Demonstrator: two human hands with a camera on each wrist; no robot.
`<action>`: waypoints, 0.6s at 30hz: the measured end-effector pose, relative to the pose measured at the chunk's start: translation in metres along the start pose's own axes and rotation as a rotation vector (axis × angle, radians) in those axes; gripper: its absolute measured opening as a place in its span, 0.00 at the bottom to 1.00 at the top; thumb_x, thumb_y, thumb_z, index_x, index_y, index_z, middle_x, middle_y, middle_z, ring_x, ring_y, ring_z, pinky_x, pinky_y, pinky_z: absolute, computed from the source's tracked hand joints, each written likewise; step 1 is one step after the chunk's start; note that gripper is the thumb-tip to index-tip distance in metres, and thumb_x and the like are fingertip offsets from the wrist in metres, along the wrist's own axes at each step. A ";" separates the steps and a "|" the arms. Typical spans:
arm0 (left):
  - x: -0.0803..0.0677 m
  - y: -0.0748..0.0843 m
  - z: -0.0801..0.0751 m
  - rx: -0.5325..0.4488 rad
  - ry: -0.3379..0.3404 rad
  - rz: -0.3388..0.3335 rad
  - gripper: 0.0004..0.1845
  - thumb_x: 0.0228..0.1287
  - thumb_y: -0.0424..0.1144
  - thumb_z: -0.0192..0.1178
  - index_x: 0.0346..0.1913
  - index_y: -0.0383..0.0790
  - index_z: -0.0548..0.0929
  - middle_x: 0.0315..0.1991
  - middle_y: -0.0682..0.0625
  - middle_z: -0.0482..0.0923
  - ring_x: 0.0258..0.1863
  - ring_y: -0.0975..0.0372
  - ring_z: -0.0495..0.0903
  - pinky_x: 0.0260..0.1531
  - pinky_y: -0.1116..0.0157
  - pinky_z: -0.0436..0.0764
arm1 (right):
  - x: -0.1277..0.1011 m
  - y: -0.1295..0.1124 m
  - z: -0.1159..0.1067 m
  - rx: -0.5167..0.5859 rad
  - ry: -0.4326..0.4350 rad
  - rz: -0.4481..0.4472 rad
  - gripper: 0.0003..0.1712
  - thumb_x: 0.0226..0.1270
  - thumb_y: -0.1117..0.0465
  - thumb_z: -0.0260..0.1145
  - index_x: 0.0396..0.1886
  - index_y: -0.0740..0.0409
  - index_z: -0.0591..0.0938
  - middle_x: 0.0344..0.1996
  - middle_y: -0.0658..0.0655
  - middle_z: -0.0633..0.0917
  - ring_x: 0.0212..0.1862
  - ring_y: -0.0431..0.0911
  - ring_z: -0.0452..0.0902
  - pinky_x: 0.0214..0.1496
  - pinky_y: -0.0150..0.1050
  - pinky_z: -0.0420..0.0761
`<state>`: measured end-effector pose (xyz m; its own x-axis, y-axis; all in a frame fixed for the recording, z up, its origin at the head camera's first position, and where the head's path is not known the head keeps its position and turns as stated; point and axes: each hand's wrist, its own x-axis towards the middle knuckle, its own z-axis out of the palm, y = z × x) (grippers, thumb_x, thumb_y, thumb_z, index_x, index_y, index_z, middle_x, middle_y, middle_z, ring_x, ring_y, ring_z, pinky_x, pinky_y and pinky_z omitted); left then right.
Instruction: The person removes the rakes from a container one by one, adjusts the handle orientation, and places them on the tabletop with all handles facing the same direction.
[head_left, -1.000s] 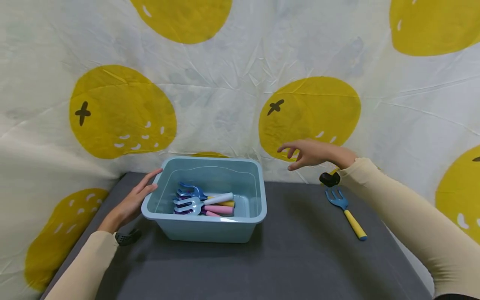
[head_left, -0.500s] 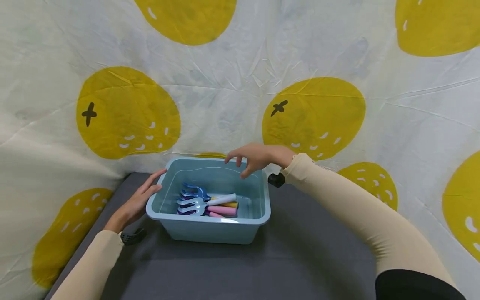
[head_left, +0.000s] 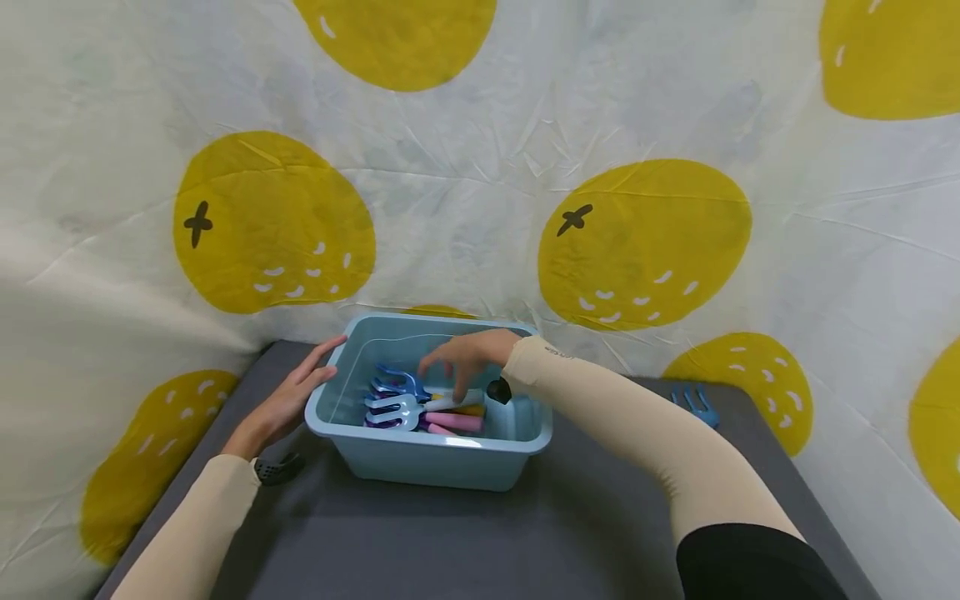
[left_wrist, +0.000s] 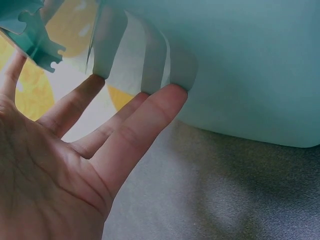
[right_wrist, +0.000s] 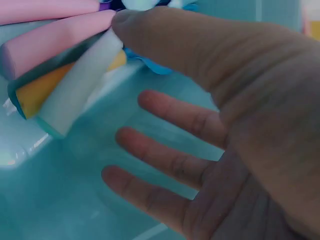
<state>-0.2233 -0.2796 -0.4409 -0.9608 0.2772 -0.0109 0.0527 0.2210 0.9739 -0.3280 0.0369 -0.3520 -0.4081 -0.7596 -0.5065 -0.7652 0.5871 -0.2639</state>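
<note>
A light blue plastic tub (head_left: 435,463) stands on the table and holds several small garden hand forks. On top lies a pale blue hand fork (head_left: 399,411) with a whitish handle; a darker blue fork (head_left: 405,382) and pink handles (head_left: 459,422) lie around it. My left hand (head_left: 288,400) rests straight fingertips on the tub's left side, as the left wrist view also shows. Inside the tub, my right hand (head_left: 474,354) hovers over the handles with its fingers spread. In the right wrist view, the thumb (right_wrist: 165,37) overlaps the whitish handle (right_wrist: 82,87); contact is unclear.
Another blue hand fork (head_left: 699,407) lies on the dark grey table (head_left: 450,542) at the right, its handle hidden behind my right forearm. Behind the table hangs a pale cloth (head_left: 465,217) with yellow printed shapes.
My right hand has moved left from above the table's right side and down into the tub. The left hand stays at the tub's side. The view has shifted slightly.
</note>
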 end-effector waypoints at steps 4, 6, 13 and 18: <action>0.000 -0.001 0.000 -0.010 -0.006 0.005 0.32 0.83 0.52 0.45 0.83 0.63 0.49 0.82 0.45 0.41 0.72 0.39 0.58 0.65 0.37 0.67 | 0.014 0.003 0.011 -0.016 -0.038 0.043 0.39 0.64 0.59 0.76 0.72 0.33 0.73 0.57 0.52 0.81 0.54 0.47 0.76 0.55 0.49 0.80; 0.001 -0.001 0.001 -0.012 -0.004 0.004 0.31 0.83 0.52 0.45 0.83 0.63 0.49 0.82 0.45 0.41 0.72 0.39 0.58 0.65 0.37 0.67 | 0.020 0.005 0.016 -0.047 -0.044 0.063 0.38 0.64 0.60 0.77 0.70 0.31 0.74 0.54 0.51 0.80 0.51 0.47 0.75 0.53 0.48 0.79; 0.002 -0.001 0.002 -0.003 0.018 0.011 0.31 0.83 0.51 0.46 0.82 0.61 0.51 0.82 0.45 0.40 0.72 0.39 0.58 0.65 0.35 0.66 | 0.035 0.004 0.028 -0.100 -0.065 0.129 0.36 0.63 0.61 0.77 0.64 0.25 0.77 0.61 0.47 0.78 0.54 0.48 0.71 0.57 0.50 0.77; 0.001 0.000 0.000 0.003 0.020 0.026 0.32 0.83 0.50 0.45 0.83 0.59 0.50 0.82 0.45 0.40 0.72 0.39 0.58 0.65 0.34 0.65 | 0.042 0.003 0.030 -0.128 -0.074 0.117 0.35 0.65 0.64 0.75 0.63 0.23 0.77 0.63 0.47 0.77 0.55 0.47 0.71 0.54 0.47 0.78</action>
<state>-0.2244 -0.2790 -0.4414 -0.9644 0.2637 0.0186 0.0780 0.2167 0.9731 -0.3322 0.0151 -0.3986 -0.4641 -0.6630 -0.5875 -0.7739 0.6261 -0.0952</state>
